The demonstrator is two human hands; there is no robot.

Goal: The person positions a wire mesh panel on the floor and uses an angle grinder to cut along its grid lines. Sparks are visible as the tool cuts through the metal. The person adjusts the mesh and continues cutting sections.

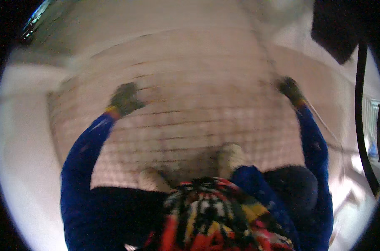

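Observation:
A broad pinkish-beige surface (190, 90) stretches before me, crossed by thin dark lines and a blurred grid pattern; whether this is mesh, slats or stacked sheets I cannot tell. My left hand (126, 99), in a dark grey-green glove with a yellow-orange cuff, is over its left part, the thumb side toward the middle. Out at the right part is my right hand (290, 90), gloved alike and looking bunched. Motion smears the fingers of both, so any grip is hidden. A thin pale cord (322, 119) runs down beside my right forearm; whether the hand touches it is unclear.
My shoes, one on the left (153, 180) and one on the right (231, 158), are at the near side of the surface. A dark block-like object (334, 31) and a thick black curved band (360, 104) are at the right. Pale ground (22, 138) lies left.

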